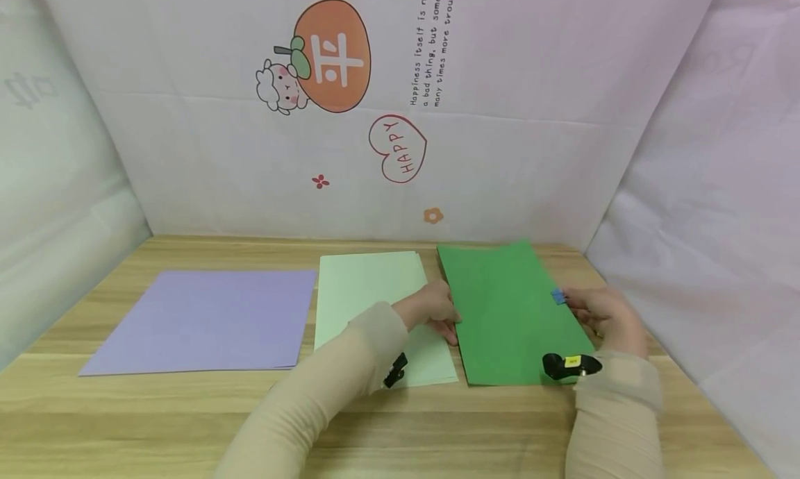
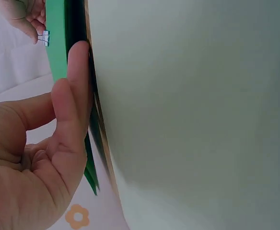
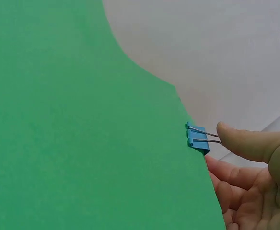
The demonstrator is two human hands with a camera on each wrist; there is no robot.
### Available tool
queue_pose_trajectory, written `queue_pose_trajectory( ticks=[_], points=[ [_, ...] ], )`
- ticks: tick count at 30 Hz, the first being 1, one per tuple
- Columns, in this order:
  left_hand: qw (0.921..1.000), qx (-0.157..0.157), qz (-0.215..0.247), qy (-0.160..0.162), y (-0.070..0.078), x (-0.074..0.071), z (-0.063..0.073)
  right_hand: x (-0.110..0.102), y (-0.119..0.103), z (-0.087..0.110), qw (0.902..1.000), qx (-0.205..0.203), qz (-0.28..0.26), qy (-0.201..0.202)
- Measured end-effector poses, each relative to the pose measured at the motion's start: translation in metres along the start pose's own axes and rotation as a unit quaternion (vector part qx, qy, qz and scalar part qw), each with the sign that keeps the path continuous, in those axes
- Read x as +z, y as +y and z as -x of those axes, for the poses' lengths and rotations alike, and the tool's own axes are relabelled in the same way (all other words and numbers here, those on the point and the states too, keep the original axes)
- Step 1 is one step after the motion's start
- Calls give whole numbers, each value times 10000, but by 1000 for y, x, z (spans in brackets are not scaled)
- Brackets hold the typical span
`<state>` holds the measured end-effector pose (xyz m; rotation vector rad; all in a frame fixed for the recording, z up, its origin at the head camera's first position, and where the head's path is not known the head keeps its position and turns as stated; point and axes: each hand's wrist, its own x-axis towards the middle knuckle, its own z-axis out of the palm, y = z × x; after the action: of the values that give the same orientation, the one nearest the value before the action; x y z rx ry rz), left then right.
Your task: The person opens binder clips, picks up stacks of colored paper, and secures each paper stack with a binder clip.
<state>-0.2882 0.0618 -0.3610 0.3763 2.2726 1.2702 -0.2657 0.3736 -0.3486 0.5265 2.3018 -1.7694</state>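
Note:
A stack of dark green paper (image 1: 509, 312) lies at the right of the table, its left edge slightly lifted. My right hand (image 1: 596, 309) pinches the wire handles of a blue binder clip (image 3: 197, 138), which sits on the right edge of the green paper. In the right wrist view the thumb (image 3: 240, 141) is on the handle, and the curled fingers are partly hidden behind the paper. My left hand (image 1: 434, 309) touches the left edge of the green paper with mostly straight fingers (image 2: 77, 72), over the pale green paper (image 1: 371, 284).
Lilac paper (image 1: 212, 319) lies at the left of the wooden table (image 1: 437, 430). White printed cloth (image 1: 500, 153) hangs behind and at both sides. A black device (image 1: 571, 366) is strapped at the right wrist, and another dark piece (image 1: 395, 371) shows by the left wrist.

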Motion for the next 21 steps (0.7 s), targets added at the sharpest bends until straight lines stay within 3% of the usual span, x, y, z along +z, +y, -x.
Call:
queue_pose_trajectory(
  ticks=[8,16,21],
  points=[
    [9994,-267,-84,-215,1,-5,1,3,0,-4,9985,-55,540,106],
    [9990,-285,212,-289,2,-7,4,5,0,-2,9964,11,766,357],
    [9971,-233,534,-498,0,-11,7,6,-2,-3,9948,63,902,469]
  ],
)
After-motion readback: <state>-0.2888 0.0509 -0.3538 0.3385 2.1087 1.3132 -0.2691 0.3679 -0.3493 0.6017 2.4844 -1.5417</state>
